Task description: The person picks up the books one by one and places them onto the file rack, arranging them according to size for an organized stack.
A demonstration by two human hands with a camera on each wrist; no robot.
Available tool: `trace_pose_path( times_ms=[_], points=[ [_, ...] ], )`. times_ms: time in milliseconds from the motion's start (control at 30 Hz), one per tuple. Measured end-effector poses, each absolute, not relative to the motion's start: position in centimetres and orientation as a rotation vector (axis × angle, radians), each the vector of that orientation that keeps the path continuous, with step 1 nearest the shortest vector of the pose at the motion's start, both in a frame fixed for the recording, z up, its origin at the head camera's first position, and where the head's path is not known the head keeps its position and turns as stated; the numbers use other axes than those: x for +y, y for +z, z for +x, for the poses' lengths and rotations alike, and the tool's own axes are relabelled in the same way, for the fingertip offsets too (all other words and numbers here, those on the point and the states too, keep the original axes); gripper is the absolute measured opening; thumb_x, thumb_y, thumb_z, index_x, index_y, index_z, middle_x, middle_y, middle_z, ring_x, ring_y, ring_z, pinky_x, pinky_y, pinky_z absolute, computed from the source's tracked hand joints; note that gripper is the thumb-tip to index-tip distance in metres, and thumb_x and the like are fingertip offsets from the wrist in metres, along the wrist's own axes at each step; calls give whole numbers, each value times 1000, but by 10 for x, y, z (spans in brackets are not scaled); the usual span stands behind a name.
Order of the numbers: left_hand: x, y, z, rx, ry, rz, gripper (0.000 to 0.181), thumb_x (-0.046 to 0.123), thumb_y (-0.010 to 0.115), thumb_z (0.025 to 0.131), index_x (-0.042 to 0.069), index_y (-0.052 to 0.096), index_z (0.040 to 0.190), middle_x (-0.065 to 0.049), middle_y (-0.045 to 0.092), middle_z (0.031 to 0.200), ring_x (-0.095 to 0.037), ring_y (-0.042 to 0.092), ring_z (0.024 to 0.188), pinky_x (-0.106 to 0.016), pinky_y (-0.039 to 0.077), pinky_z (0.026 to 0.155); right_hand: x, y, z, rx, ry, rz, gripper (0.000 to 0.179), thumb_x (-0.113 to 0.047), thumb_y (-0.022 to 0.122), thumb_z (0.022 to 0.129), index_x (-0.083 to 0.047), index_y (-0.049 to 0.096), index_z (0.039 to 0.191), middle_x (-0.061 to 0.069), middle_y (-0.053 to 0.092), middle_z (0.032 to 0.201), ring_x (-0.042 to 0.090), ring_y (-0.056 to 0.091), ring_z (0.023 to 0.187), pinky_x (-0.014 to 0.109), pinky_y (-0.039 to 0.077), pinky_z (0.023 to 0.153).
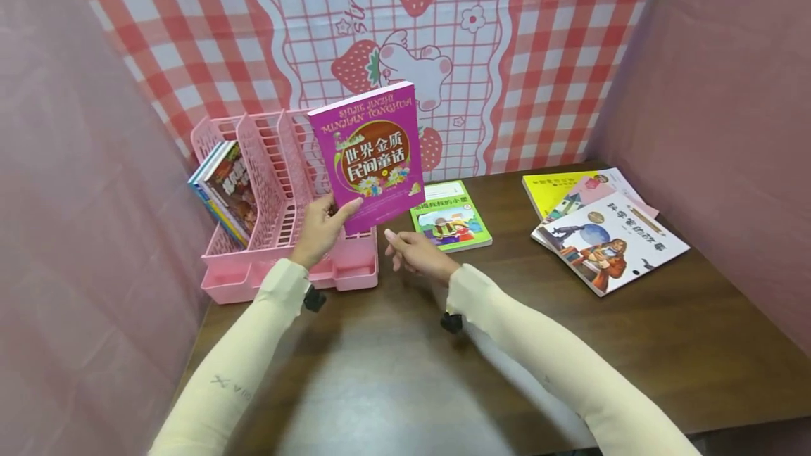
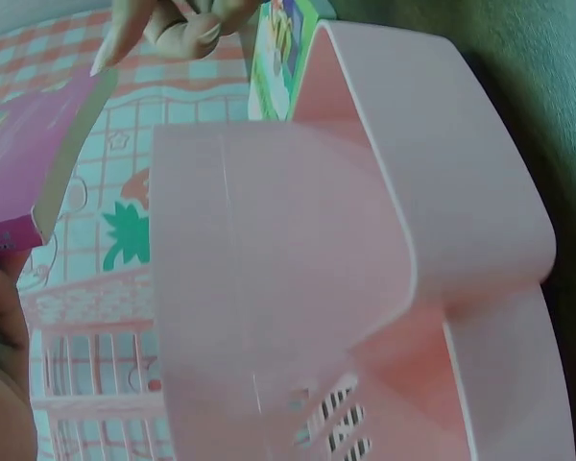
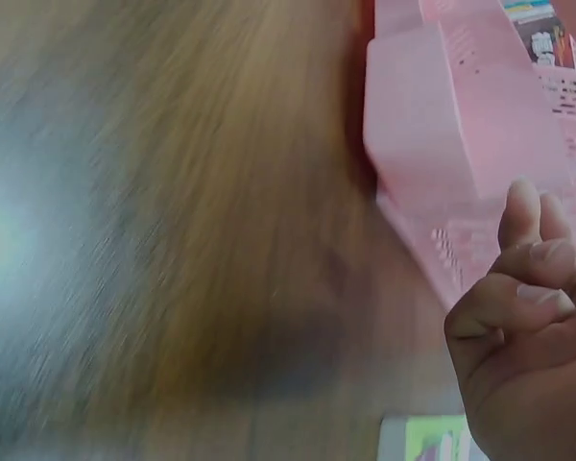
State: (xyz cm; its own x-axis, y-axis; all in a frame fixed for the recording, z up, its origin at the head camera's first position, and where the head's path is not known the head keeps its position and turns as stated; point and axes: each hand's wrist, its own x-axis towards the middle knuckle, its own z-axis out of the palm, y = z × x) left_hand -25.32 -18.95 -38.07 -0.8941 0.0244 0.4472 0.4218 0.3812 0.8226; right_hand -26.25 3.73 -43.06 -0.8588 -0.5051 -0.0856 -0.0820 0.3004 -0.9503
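In the head view my left hand (image 1: 318, 229) grips a purple storybook (image 1: 370, 160) by its lower left corner, thumb across the front cover. The book is held up, tilted, in front of the right part of a pink desktop file rack (image 1: 241, 273). Just below the book's lower right edge is my right hand (image 1: 415, 253), its fingers loosely curled with nothing in them. The right wrist view shows the same bent fingers (image 3: 518, 288) beside the rack. In the left wrist view, the purple book (image 2: 38, 163) is above the left hand (image 2: 5, 355).
Several thin books (image 1: 228, 188) stand in the rack's left slot. A green-covered book (image 1: 453, 224) lies on the brown table (image 1: 380, 385) right of the rack. Farther right is an overlapping pile with a white picture book (image 1: 611, 241) on top and a yellow book (image 1: 551, 188) underneath.
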Motion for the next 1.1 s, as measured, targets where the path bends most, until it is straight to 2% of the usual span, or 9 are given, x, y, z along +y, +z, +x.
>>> trace_pose_path(
  times_ms=[233,467,667,800,1100],
  points=[
    [-202,-379,-250,-2245,-1520,-329,35,32,73,98,4,73,118,-16,72,83,-40,57,57,-28,46,44,15,-429,-261,2242,-1585,-477,60,-50,41,110,4,67,108,4,63,68,10,42,49,23,34,46],
    [-211,-381,-247,-2201,-1493,-294,32,24,72,99,0,72,120,-22,74,90,-34,60,62,-22,42,45,7,-434,-260,2213,-1617,-407,61,-52,40,109,1,68,103,4,61,66,10,41,49,23,32,45],
    [-222,-381,-244,-2203,-1461,-230,38,34,73,97,2,73,117,-18,75,93,-21,66,66,-24,53,52,2,-437,-263,2213,-1656,-378,51,-46,45,109,-1,67,99,7,62,66,9,40,47,23,31,43],
    [-229,-383,-242,-2180,-1452,-241,40,33,73,98,-1,72,119,-20,75,94,-18,67,65,-28,55,53,0,-438,-263,2183,-1679,-372,50,-48,47,108,-2,66,100,13,64,70,9,40,47,23,31,42],
    [-246,-385,-237,-2124,-1407,-195,31,23,73,98,-2,72,116,-24,75,95,-17,67,65,-23,54,54,-6,-434,-262,2167,-1647,-375,46,-42,54,107,2,62,100,4,59,67,11,42,49,23,34,44]
  ],
)
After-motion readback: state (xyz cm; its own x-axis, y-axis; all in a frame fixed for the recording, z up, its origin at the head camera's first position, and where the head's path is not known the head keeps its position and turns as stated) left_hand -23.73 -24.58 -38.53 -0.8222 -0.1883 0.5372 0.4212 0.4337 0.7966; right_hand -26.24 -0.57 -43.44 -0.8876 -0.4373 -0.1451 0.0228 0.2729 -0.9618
